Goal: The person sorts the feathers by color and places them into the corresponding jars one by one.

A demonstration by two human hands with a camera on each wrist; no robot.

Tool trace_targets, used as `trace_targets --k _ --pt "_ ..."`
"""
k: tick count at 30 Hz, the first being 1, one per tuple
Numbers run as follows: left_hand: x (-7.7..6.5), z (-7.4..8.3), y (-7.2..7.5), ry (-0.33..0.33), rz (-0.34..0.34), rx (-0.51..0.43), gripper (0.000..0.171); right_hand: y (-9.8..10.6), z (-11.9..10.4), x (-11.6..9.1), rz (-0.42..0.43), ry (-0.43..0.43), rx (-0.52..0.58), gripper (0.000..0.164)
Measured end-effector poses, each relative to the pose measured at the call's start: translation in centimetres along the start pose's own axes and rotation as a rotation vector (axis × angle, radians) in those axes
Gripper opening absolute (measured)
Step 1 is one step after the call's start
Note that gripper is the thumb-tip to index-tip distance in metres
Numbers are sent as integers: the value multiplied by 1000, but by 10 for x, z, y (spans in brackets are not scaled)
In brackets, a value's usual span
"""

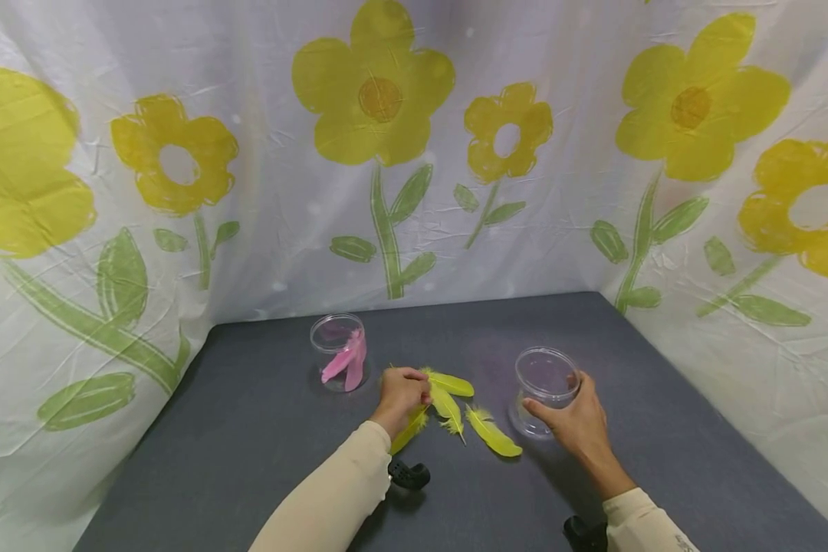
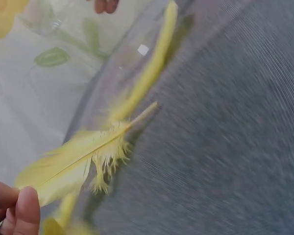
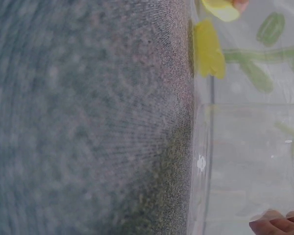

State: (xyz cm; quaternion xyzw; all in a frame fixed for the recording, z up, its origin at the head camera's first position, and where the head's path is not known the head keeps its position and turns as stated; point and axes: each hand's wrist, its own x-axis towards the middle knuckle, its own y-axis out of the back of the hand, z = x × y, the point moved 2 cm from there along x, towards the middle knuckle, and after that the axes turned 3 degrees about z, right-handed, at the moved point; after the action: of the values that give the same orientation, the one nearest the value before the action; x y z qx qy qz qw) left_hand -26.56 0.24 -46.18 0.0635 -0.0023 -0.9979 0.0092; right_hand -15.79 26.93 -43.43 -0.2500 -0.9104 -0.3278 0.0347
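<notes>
In the head view my left hand [image 1: 402, 397] is over the middle of the table, pinching a yellow feather [image 2: 73, 166] between thumb and finger near its vane tip. Its bare quill points away from the fingers. Other yellow feathers [image 1: 494, 435] lie close by on the dark table, one partly under the hand. My right hand [image 1: 579, 420] grips a clear plastic jar [image 1: 547, 376] from the side, thumb on the near wall. The right wrist view shows fingertips [image 3: 279, 223] against its wall. No feather shows inside this jar, which appears to stand upright on the table.
A second clear jar [image 1: 331, 328] with pink feathers [image 1: 348, 362] inside stands at the back left. The dark table [image 1: 248, 429] meets a white curtain [image 1: 269, 261] with yellow flowers at the back and sides. Black wrist devices [image 1: 409, 475] hang under both sleeves.
</notes>
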Motion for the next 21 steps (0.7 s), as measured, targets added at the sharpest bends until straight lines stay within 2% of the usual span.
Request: trace_targets --k 12,21 --pt "-8 45 -10 -58 14 -201 12 0 0 0 -6 -6 1 109" --pt "-21 76 -27 -107 36 -262 11 -1 0 0 -5 -15 -9 110"
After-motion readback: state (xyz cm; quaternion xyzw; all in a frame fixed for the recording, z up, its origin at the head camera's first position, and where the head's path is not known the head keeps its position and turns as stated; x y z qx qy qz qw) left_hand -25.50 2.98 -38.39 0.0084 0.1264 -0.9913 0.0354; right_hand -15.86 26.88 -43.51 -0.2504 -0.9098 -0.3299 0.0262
